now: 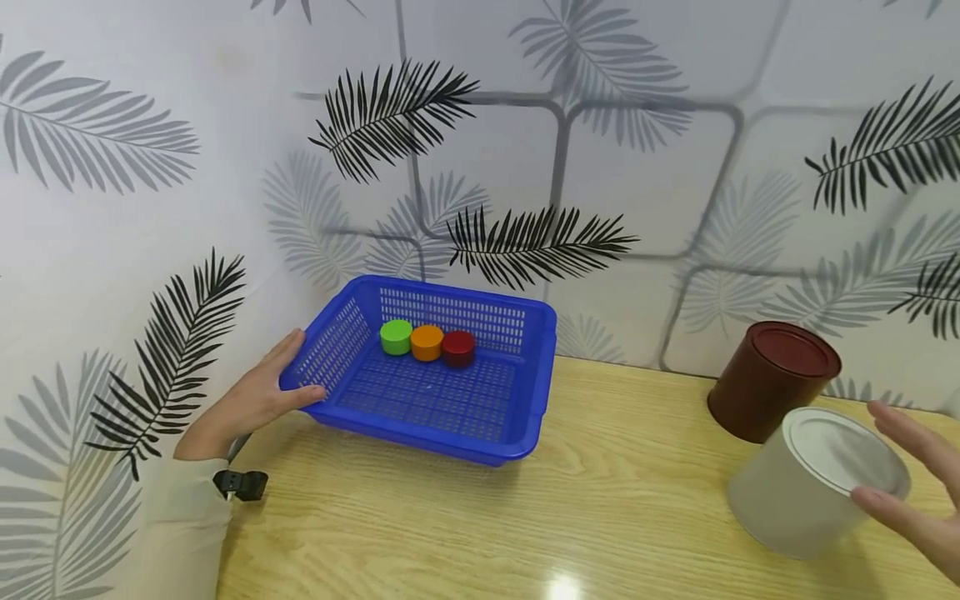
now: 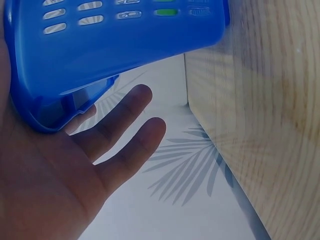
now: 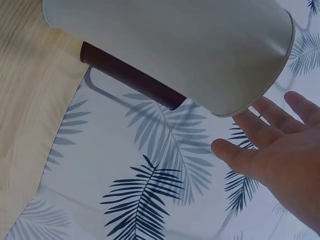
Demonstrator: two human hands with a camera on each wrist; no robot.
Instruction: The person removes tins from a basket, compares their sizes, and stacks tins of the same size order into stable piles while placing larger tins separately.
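Observation:
A blue plastic basket (image 1: 450, 446) with slotted sides sits on the table, holding a green (image 1: 396, 337), an orange (image 1: 427, 342) and a dark red (image 1: 458, 348) round block in a row at its back. Around its left end my left hand (image 1: 258, 392) is spread, thumb over the front corner; the left wrist view shows the fingers (image 2: 137, 145) straight beside the rim. At the far right, my right hand (image 1: 926, 492) hovers with parted, extended fingers beside the lid of a pale grey can (image 1: 795, 492). Nothing is held in it; its fingertips (image 3: 220, 147) are close by the can's rim.
A dark brown-red can (image 1: 765, 387) stands just behind the grey one, near the wall. The light wood table (image 1: 390, 525) meets a wall (image 1: 487, 150) covered with a leaf pattern at the back and left. A black wrist strap (image 1: 240, 484) lies across the left sleeve.

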